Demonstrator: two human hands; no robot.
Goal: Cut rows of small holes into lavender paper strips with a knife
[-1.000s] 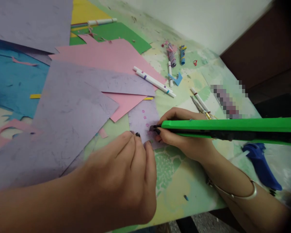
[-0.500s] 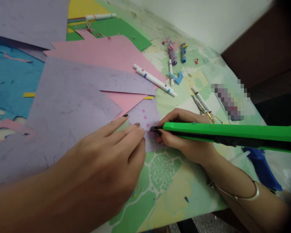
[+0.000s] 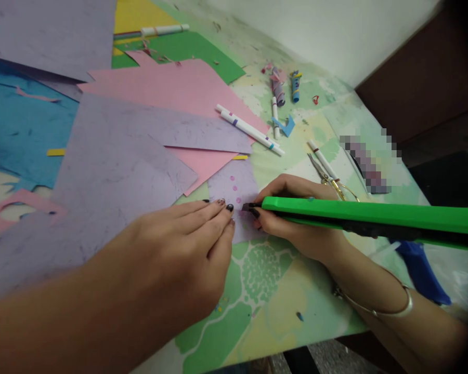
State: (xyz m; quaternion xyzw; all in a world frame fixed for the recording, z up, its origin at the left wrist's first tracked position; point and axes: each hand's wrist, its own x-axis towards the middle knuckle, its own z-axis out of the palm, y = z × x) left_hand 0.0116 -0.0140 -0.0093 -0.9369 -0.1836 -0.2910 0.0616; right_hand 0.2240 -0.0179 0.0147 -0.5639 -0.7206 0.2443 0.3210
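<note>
Head view: right hand point(image 3: 312, 244) is closed in a pinch round the front of the green cutter point(image 3: 359, 213), blade point(image 3: 246, 206) tip at the purple paper strip point(image 3: 218, 179), which lies between and just beyond both hands; left hand point(image 3: 179, 249) is flat, fingers together and nearly straight, gripping nothing, their ends at the strip's near-left part. Progress — three pink dots point(image 3: 235, 188) clearly marked beyond the blade, anything nearer mostly hidden. Blade work looks unfinished to me — can't tell if any dot is cut through.
</note>
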